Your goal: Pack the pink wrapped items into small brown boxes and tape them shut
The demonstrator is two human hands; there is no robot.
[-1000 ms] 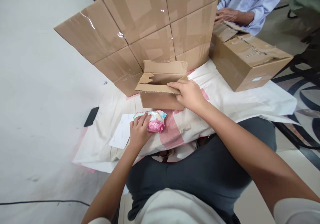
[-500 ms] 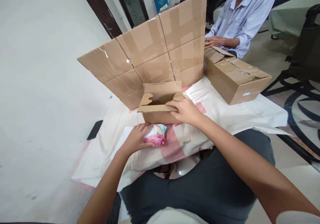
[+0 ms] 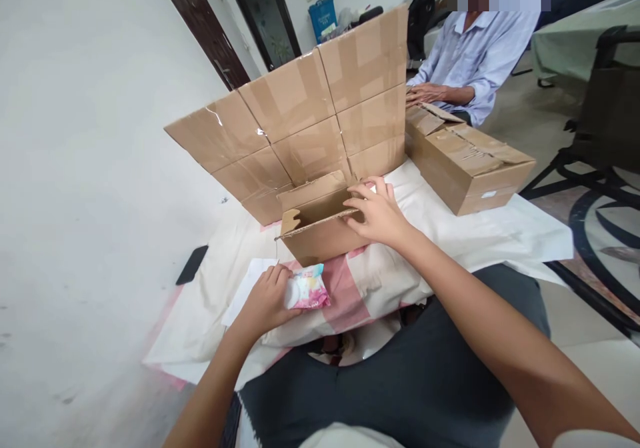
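My left hand (image 3: 269, 301) grips the left end of a soft pink-and-white packet (image 3: 309, 290), which looks like a pack of wipes, low over the cloth. Beyond it stands a small cardboard box (image 3: 327, 237), its top flaps up and its inside partly in view. My right hand (image 3: 377, 213) is at the right end of that box, fingers apart and bent over the corner, the thumb near the front edge. It covers the box's right-end flap.
A tall taped cardboard panel (image 3: 305, 138) stands behind the small box. Right of it lies a larger cardboard box (image 3: 470, 161), with a person in a light blue shirt (image 3: 485, 55) behind. A dark phone-like slab (image 3: 193, 265) and white paper (image 3: 250, 285) lie left on the cloth (image 3: 425, 235).
The small box has turned, its right end now farther back, and its front flap no longer sticks out towards me. My right hand's fingers have spread. The packet has shifted slightly nearer and left.
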